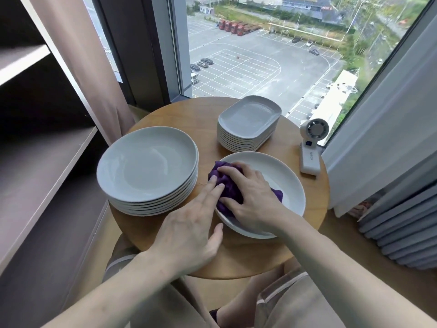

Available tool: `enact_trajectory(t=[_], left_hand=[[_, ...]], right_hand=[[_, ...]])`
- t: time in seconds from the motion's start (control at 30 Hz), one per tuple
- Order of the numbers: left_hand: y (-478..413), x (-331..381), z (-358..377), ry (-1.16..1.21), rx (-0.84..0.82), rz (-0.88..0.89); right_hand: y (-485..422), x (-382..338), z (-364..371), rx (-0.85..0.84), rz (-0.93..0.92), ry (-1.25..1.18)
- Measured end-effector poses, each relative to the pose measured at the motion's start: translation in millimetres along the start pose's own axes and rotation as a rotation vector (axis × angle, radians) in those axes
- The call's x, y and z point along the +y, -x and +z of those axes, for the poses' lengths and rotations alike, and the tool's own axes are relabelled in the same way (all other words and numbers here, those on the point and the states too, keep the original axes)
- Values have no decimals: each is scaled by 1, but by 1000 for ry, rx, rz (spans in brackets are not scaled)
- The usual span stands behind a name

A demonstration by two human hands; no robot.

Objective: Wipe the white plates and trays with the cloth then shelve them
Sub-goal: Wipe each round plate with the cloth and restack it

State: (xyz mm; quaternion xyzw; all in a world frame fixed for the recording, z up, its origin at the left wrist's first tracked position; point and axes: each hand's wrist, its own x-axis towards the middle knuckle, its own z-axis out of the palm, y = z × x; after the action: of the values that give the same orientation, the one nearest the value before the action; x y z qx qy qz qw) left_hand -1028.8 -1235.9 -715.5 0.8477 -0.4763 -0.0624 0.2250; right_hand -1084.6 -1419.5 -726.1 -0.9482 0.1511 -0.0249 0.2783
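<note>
A single white round plate (287, 183) lies on the right side of the round wooden table (250, 256). My right hand (250, 197) presses a crumpled purple cloth (228, 183) into the plate, its fingers curled over the cloth. My left hand (194, 228) reaches in from the left with straight fingers that touch the cloth's edge at the plate's rim. A stack of several white round plates (149, 169) stands on the table's left. A stack of several white rectangular trays (248, 121) stands at the back.
Dark open shelves (42, 157) rise at the left, close to the table. A small white fan device (311, 147) stands at the table's right edge. Curtains hang at both sides of the window behind the table. My knees are under the table's front.
</note>
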Motion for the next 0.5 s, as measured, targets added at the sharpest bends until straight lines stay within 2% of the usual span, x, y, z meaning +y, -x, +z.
enact_trajectory(t=[0.27, 0.37, 0.5], left_hand=[[3, -8, 15, -192, -56, 100], [1, -8, 14, -199, -28, 102], [1, -10, 15, -216, -53, 83]], right_hand=[[-29, 16, 6, 141, 138, 333], [-30, 23, 5, 184, 216, 484], [-21, 34, -7, 173, 253, 633]])
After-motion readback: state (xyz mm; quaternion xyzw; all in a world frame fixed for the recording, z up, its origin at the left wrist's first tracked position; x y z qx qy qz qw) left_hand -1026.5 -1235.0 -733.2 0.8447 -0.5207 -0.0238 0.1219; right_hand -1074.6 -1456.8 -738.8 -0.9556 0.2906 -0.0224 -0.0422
